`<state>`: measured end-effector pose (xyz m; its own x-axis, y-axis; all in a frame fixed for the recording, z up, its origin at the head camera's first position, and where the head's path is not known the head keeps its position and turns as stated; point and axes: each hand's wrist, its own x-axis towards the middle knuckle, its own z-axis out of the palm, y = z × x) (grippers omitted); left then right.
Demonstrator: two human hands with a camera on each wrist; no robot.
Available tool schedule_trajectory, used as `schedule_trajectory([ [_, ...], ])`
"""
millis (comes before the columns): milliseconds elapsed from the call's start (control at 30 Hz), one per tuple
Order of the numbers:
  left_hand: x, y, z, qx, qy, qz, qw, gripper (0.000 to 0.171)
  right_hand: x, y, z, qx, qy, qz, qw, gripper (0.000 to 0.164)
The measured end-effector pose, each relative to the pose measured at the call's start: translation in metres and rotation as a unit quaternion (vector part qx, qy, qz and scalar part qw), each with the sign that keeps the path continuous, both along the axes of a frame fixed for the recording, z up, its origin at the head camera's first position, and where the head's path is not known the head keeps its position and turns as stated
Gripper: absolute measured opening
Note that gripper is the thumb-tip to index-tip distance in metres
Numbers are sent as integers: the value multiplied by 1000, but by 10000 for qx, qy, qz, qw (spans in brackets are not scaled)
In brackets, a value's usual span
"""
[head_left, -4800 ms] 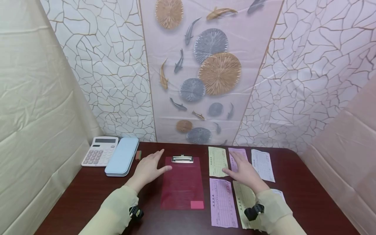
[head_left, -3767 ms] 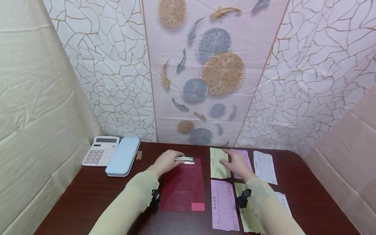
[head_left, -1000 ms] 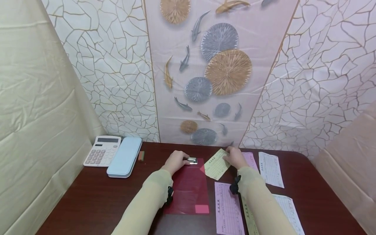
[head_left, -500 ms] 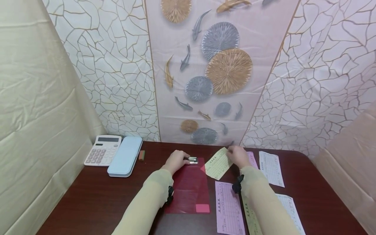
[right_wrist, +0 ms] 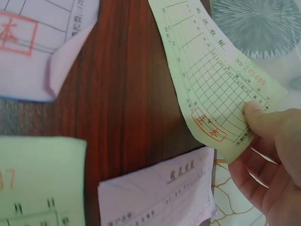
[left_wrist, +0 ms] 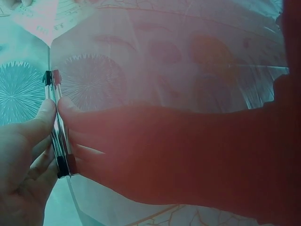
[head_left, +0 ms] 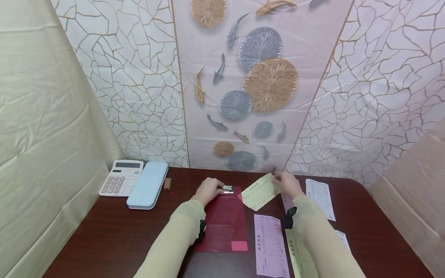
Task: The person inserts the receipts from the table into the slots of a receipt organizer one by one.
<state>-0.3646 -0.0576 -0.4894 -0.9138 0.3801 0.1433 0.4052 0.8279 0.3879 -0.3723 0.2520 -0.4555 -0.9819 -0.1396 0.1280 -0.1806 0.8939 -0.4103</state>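
Observation:
My left hand (head_left: 208,190) grips the metal clip (head_left: 227,189) at the top of a translucent red clipboard (head_left: 222,224). In the left wrist view the thumb presses on the clip (left_wrist: 59,127), and the glossy board mirrors the hand. My right hand (head_left: 287,183) pinches a yellow-green receipt slip (head_left: 260,192) by its right end, thumb on its printed face. The slip's left corner meets the clipboard's upper right edge, showing pink there. In the right wrist view the slip (right_wrist: 211,75) bends, raised from the table, with a purple slip (right_wrist: 160,188) below.
A purple slip (head_left: 271,243), another yellow-green slip (head_left: 300,253) and a white slip (head_left: 320,199) lie on the right, partly behind my right arm. A calculator (head_left: 121,177), a pale blue case (head_left: 147,185) and a small eraser-like block (head_left: 167,183) lie on the left. Curtains surround the dark table (head_left: 114,239).
My left hand moved onto the clipboard's clip. My right hand picked up the upper-left yellow-green slip, turned it toward the clipboard, and has lately shifted slightly right with it.

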Motion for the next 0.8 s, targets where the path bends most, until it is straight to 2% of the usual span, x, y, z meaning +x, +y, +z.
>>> schedule_trajectory([
  [200,1,1,-1,79,-21,25,10000,27,3,7,5,-117,-90,128,9998,11],
  [367,1,2,-1,108,-113,124,9998,28,6,13,10,-237,-71,219,9995,30],
  [533,2,4,1,12,-213,206,9996,28,11,24,14,-294,221,333,9988,12],
  [600,2,5,2,28,-264,226,9994,27,15,28,16,-317,285,331,9985,18],
  [700,3,5,3,7,-246,201,9995,27,20,32,17,-422,239,253,9985,16],
  [800,3,4,2,-26,-215,204,9996,28,24,34,18,-578,33,106,9983,18],
])
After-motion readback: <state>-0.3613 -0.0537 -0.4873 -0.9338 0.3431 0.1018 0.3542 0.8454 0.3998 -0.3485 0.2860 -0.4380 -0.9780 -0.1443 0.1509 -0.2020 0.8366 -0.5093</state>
